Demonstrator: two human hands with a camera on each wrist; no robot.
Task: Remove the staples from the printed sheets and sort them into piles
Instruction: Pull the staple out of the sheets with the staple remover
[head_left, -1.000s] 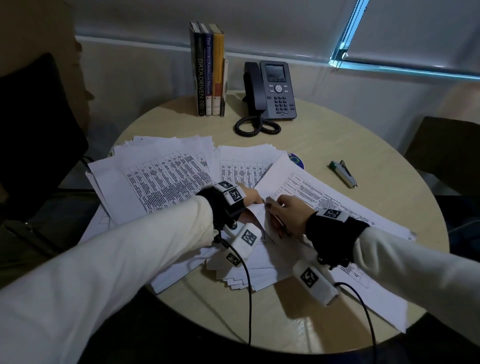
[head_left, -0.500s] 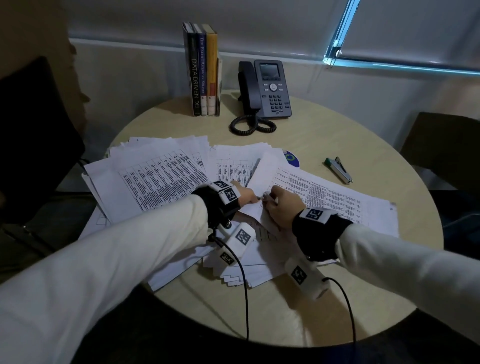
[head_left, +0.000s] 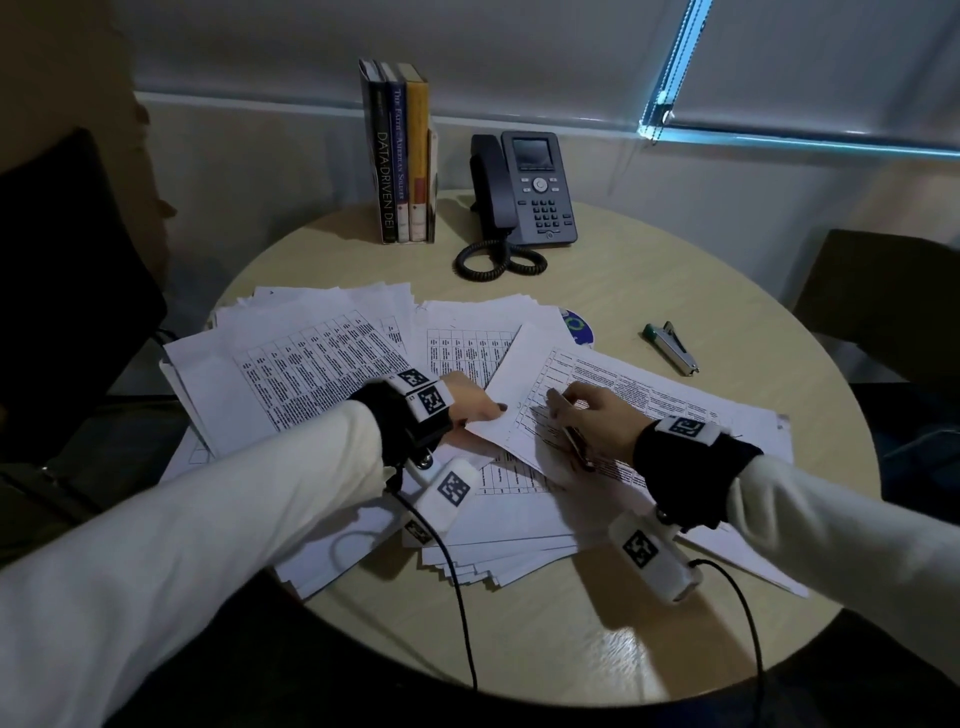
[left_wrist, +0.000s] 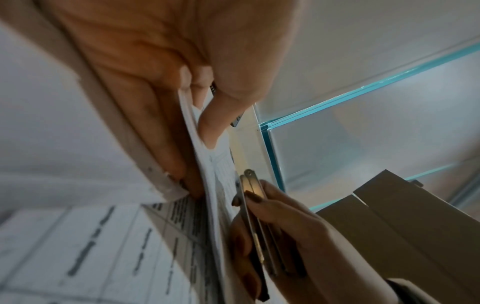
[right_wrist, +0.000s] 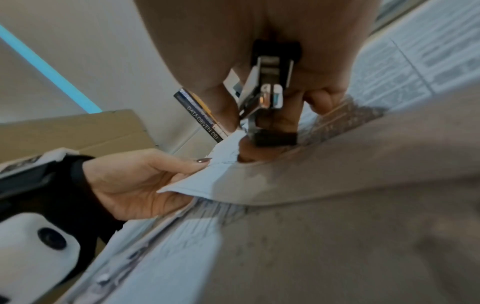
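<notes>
At the near edge of the round desk (head_left: 597, 639) we see a fanned stack of loose sheets (head_left: 498, 551) poking out from under both forearms. Just beyond it our left hand (head_left: 470, 402) has its grip clamped on the near-left corner of the stapled set (head_left: 649, 410) — thumb on top, fingers curled beneath, the corner lifted slightly off the papers below. That set lies with its long axis running from this corner away toward the desk's right edge, the printed table face up.

Our right hand (head_left: 597, 415) rests on the same set just right of the pinched corner, its grip closed around a metal staple remover (left_wrist: 255, 224). The tool's long axis follows the hand, its tip pointing toward the left hand and touching the sheet near the corner; in the right wrist view the jaws sit against the paper edge, but whether they hold a staple we cannot tell.

Further left, a broad pile of printed sheets (head_left: 311, 364) spreads toward the left edge, with another pile (head_left: 467, 338) at the middle. A disc (head_left: 576, 327) peeks out behind it, and a stapler (head_left: 672, 348) lies well apart toward the right edge. At the far edge stand upright books (head_left: 400, 156) beside a desk phone (head_left: 530, 192).
</notes>
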